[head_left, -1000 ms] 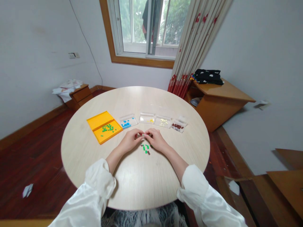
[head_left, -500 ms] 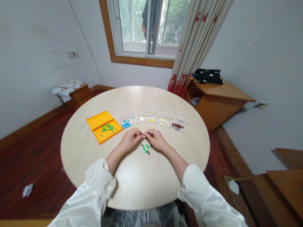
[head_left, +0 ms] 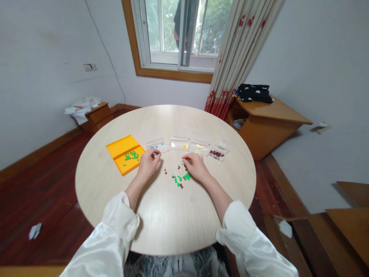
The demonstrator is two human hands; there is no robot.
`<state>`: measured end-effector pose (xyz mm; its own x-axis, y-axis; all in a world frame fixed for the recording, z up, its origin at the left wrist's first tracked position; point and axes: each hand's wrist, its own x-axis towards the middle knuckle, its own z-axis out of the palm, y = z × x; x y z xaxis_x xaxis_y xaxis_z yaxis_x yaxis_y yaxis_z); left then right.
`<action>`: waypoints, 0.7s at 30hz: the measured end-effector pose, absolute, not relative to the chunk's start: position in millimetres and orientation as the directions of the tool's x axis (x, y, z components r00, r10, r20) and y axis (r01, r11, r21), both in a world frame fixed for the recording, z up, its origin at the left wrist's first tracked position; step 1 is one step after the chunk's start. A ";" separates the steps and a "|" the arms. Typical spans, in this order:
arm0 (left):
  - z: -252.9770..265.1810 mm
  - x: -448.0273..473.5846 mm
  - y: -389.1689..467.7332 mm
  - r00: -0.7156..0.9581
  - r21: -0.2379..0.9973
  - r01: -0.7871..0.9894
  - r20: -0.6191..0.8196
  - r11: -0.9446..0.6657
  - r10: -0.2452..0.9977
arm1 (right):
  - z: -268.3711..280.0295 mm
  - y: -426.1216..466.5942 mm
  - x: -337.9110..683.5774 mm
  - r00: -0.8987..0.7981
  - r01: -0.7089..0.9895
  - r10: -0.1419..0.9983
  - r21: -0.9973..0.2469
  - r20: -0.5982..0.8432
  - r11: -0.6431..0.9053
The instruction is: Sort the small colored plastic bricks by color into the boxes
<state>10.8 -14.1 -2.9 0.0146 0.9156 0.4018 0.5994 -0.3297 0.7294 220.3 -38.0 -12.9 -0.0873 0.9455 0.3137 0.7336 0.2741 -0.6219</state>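
My left hand [head_left: 148,165] is over the table between the yellow box and the box of blue pieces, its thumb and fingers curled together. Whatever lies between those fingertips is too small to make out. To the right, my right hand [head_left: 196,168] rests low over the table with its fingertips pinched; what they hold, if anything, cannot be made out. Below and between the hands lie several small green building bricks [head_left: 187,176] and brown bricks [head_left: 181,186]. Partly behind my left fingers stands a clear box [head_left: 164,148] of blue pieces.
An open yellow box [head_left: 122,145] with green bricks lies at the left. Along the far side stand a clear box [head_left: 174,145] with yellow pieces, another [head_left: 206,151] with pale pieces, and a third [head_left: 225,157] with brown pieces. The round table's edge [head_left: 79,184] curves around.
My hands have moved apart from where they met in the middle. The left went left and slightly away from me; the right shifted slightly right, uncovering more green and brown bricks.
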 end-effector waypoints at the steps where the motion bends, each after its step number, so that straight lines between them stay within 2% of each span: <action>1: -2.5 8.4 -12.5 -0.016 0.736 0.602 0.399 -0.310 0.917 | -12.7 -38.6 220.7 -0.096 0.746 0.946 -0.607 0.308 0.273; 8: 2.6 -7.4 -5.8 -0.161 0.755 0.610 0.414 -0.240 0.896 | -11.0 -42.8 218.6 -0.156 0.815 0.966 -0.525 0.206 0.244; 15: -0.1 -23.3 3.5 -0.287 0.773 0.611 0.416 -0.169 0.863 | -9.3 -42.9 216.3 -0.142 0.820 0.973 -0.529 0.180 0.218; 21: -7.6 -40.0 13.0 -0.377 0.802 0.584 0.401 -0.122 0.835 | -13.4 -41.8 216.9 -0.138 0.784 0.965 -0.572 0.221 0.243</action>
<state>-40.0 13.0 -7.6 -0.3774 0.8346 0.4013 0.5843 -0.1216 0.8024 216.9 -41.8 -13.4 -0.1381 0.9654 0.2212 0.7837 0.2431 -0.5716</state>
